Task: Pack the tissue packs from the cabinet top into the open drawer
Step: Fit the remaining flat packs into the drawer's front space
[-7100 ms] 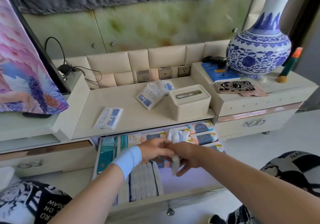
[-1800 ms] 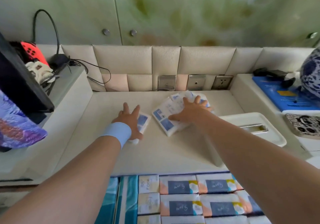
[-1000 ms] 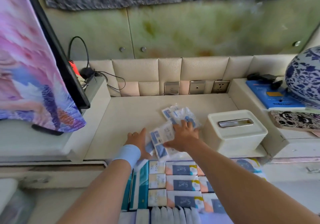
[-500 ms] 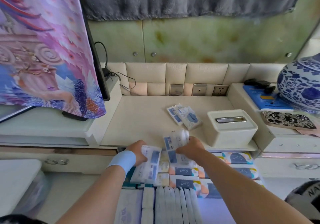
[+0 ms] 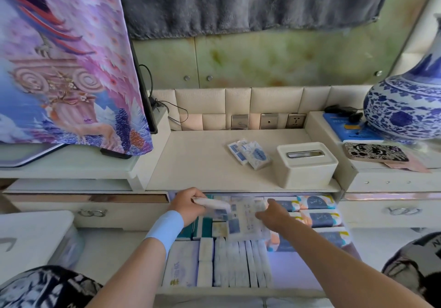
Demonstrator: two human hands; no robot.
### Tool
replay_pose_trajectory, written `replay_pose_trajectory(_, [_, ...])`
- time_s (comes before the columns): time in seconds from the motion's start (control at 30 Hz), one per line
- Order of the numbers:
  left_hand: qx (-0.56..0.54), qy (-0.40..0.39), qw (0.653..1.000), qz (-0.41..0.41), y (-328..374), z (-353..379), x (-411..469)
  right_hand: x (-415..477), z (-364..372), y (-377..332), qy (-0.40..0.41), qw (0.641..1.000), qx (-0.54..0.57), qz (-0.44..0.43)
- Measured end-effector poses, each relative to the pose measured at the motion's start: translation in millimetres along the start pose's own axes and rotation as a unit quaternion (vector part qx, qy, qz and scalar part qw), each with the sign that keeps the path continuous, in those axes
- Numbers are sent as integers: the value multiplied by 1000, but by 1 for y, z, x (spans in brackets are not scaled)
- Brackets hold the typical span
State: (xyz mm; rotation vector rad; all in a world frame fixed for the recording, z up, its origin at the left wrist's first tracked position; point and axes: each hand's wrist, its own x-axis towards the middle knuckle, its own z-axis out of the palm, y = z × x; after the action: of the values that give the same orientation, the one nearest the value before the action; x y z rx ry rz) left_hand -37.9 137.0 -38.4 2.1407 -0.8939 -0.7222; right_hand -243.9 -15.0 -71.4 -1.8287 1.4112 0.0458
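My left hand [image 5: 188, 206], with a pale blue wristband, grips a white tissue pack [image 5: 212, 204] over the back of the open drawer [image 5: 238, 291]. My right hand [image 5: 272, 214] holds a white and blue tissue pack [image 5: 243, 219] just beside it, also above the drawer. The drawer holds rows of tissue packs, some upright and white, some with orange and dark blue wrappers. Two small tissue packs [image 5: 249, 151] lie on the cabinet top [image 5: 202, 164], left of a cream tissue box [image 5: 306, 164].
A fabric-draped screen [image 5: 71, 69] stands at the left on a raised shelf. At the right stand a blue and white vase [image 5: 405, 109], a blue book [image 5: 346, 128] and a patterned phone [image 5: 374, 152]. Wall sockets [image 5: 268, 120] line the padded back panel.
Both hands took tissue packs off the cabinet top and brought them down and toward me; they are now lower, over the open drawer. Two packs stay on the cabinet top.
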Motion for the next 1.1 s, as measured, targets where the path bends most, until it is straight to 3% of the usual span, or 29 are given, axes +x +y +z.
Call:
replay_pose_trajectory(0.07, [-41,0,998,37,9,4,-6,-6,-11,-4,36,997,-46,-45])
replay_pose_trajectory(0.1, [-64,3,996,58,15,7,-8,-11,-19,-9,26,999,-2,-48])
replay_pose_trajectory(0.13, [-82,6,994,78,21,10,-10,-15,-25,-13,-7,996,88,-31])
replay_pose_trajectory(0.2, [-102,2,988,116,38,16,-16,-28,-37,-19,-143,954,261,25])
replay_pose_trajectory(0.27, [-120,-3,982,147,51,25,-18,-39,-45,-17,-215,924,315,26])
replay_pose_trajectory(0.37, [-137,-25,977,159,60,40,-13,-39,-49,-4,-179,908,379,4])
replay_pose_trajectory(0.5, [-181,-101,977,58,69,58,-8,-33,-69,15,-102,907,408,-6])
replay_pose_trajectory(0.63, [-350,-194,914,-69,81,72,-12,-35,-82,21,-94,921,376,-50])
replay_pose_trajectory(0.7, [-379,-235,892,-75,87,78,-13,-35,-79,24,-62,928,363,-49])
replay_pose_trajectory(0.77, [-345,-255,902,-46,93,88,-15,-37,-70,26,-55,928,367,-31])
replay_pose_trajectory(0.83, [-330,-268,904,-45,94,99,-18,-38,-63,28,-105,901,421,14])
replay_pose_trajectory(0.9, [-347,-343,870,-67,94,105,-19,-42,-63,26,-187,860,471,56])
replay_pose_trajectory(0.97, [-323,-425,842,-74,96,106,-17,-40,-64,27,-240,838,489,34])
replay_pose_trajectory(1.03, [-293,-426,853,-74,94,107,-10,-37,-64,31,-239,838,490,30])
replay_pose_trajectory(1.1, [-227,-345,908,-66,88,110,-1,-34,-63,36,-189,883,426,48])
